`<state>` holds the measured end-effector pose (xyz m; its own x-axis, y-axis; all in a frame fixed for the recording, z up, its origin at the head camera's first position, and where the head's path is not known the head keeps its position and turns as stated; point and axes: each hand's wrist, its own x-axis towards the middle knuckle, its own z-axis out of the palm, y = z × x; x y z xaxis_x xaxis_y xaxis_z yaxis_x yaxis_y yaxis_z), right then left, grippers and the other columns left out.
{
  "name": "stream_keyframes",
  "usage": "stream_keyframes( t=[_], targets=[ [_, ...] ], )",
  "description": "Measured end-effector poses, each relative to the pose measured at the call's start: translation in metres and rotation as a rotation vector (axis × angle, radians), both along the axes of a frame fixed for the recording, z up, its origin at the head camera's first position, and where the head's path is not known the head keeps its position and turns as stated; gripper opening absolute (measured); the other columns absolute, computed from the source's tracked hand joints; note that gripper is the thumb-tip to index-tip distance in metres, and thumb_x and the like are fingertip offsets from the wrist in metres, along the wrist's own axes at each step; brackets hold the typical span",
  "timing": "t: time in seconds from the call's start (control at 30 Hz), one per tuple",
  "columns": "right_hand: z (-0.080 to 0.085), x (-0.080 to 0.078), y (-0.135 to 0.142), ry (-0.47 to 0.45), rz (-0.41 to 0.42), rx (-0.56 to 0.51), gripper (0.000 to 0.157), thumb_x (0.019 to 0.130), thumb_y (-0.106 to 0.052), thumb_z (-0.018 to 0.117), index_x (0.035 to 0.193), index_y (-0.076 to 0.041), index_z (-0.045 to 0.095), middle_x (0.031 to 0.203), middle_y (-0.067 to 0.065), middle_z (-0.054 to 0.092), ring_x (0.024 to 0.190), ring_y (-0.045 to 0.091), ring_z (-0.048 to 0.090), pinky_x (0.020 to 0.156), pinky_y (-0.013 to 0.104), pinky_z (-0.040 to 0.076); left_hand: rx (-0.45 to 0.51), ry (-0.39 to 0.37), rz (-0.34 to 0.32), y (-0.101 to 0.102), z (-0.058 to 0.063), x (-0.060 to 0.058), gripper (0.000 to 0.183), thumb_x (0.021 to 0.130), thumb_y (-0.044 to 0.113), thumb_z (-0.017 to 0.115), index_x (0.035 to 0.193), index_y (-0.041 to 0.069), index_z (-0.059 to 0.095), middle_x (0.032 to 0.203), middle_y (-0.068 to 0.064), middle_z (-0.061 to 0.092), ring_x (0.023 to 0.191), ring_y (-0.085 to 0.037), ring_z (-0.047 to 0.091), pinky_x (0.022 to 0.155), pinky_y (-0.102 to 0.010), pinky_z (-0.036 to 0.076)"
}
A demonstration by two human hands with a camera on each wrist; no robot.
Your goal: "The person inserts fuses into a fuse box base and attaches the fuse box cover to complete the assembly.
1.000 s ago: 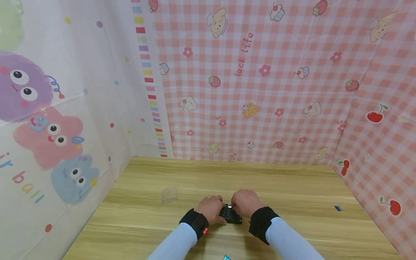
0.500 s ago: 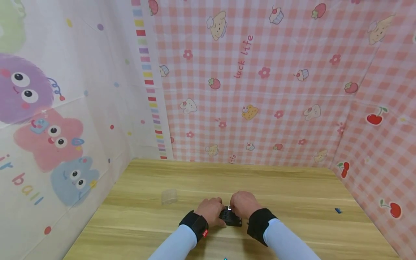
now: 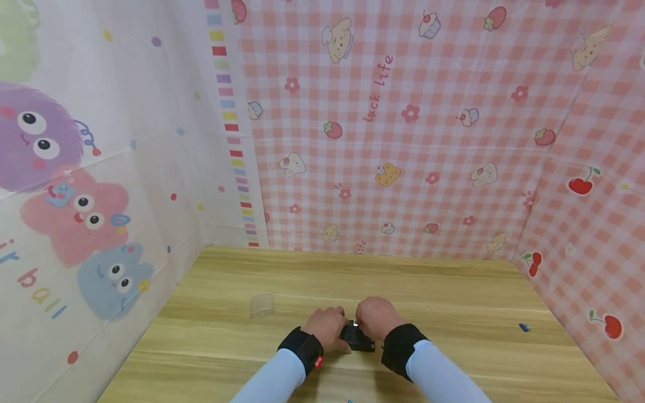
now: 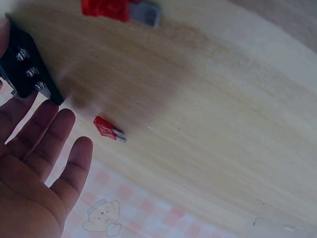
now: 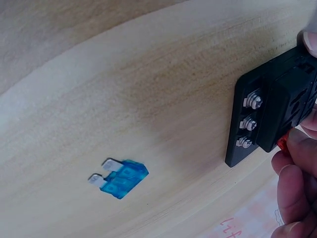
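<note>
A black fuse block [image 3: 359, 339] with a row of screw terminals lies on the table between the hands. My left hand [image 3: 325, 329] grips its left end, thumb on the near edge and fingers on the far edge. At the block's right part, my right hand [image 3: 378, 317] pinches a red blade fuse [image 5: 283, 142] against the slotted side, its prongs hidden. One loose red blade fuse [image 4: 105, 128] lies near the left fingertips, and a second red fuse [image 4: 106, 9] shows at the top of the left wrist view. In the right wrist view lies a blue blade fuse [image 5: 121, 178].
A clear plastic cover [image 3: 262, 305] lies to the left on the wooden table [image 3: 453, 291]. Far right rests a small blue piece [image 3: 524, 327]. Another blue bit [image 3: 350, 401] peeks in at the bottom edge. Patterned cloth walls [image 3: 383, 134] enclose the back and sides.
The head view has tilted up slightly, so the blue piece at the bottom has almost left the frame. My right hand has shifted a touch left; the left hand keeps its hold on the block.
</note>
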<state>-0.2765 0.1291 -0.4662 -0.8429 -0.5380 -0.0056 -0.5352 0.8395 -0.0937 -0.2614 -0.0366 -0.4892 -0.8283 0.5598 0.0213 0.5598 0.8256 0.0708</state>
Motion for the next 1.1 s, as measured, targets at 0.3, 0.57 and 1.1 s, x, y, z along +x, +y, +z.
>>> stream_keyframes(
  t=[0.3, 0.57, 1.1],
  targets=[
    [-0.0003, 0.0015, -0.0034, -0.034, -0.014, -0.014, 0.011, 0.084, -0.005, 0.076, 0.076, -0.013, 0.074, 0.069, -0.007, 0.061, 0.066, 0.012, 0.051, 0.073, 0.031, 0.05, 0.01, -0.025, 0.007, -0.0017, -0.0001, -0.0014, 0.05, 0.07, 0.047, 0.088, 0.107, 0.015, 0.076, 0.09, 0.005, 0.058, 0.08, -0.011, 0.054, 0.072, -0.029, 0.043],
    [-0.0022, 0.0015, -0.0023, -0.03, 0.009, -0.042, 0.013, 0.083, -0.003, 0.076, 0.074, -0.011, 0.073, 0.066, -0.007, 0.059, 0.064, 0.012, 0.049, 0.07, 0.03, 0.049, -0.008, -0.003, -0.006, -0.0023, -0.0011, -0.0019, 0.05, 0.07, 0.049, 0.087, 0.107, 0.016, 0.077, 0.09, 0.006, 0.058, 0.08, -0.01, 0.054, 0.071, -0.029, 0.043],
    [-0.006, 0.0005, 0.0052, -0.005, 0.031, -0.112, 0.015, 0.081, -0.001, 0.077, 0.071, -0.011, 0.072, 0.068, -0.006, 0.06, 0.065, 0.012, 0.05, 0.067, 0.031, 0.048, -0.014, 0.007, 0.003, -0.0015, -0.0001, 0.0, 0.047, 0.07, 0.05, 0.086, 0.103, 0.017, 0.077, 0.086, 0.007, 0.056, 0.076, -0.009, 0.053, 0.069, -0.028, 0.041]
  ],
)
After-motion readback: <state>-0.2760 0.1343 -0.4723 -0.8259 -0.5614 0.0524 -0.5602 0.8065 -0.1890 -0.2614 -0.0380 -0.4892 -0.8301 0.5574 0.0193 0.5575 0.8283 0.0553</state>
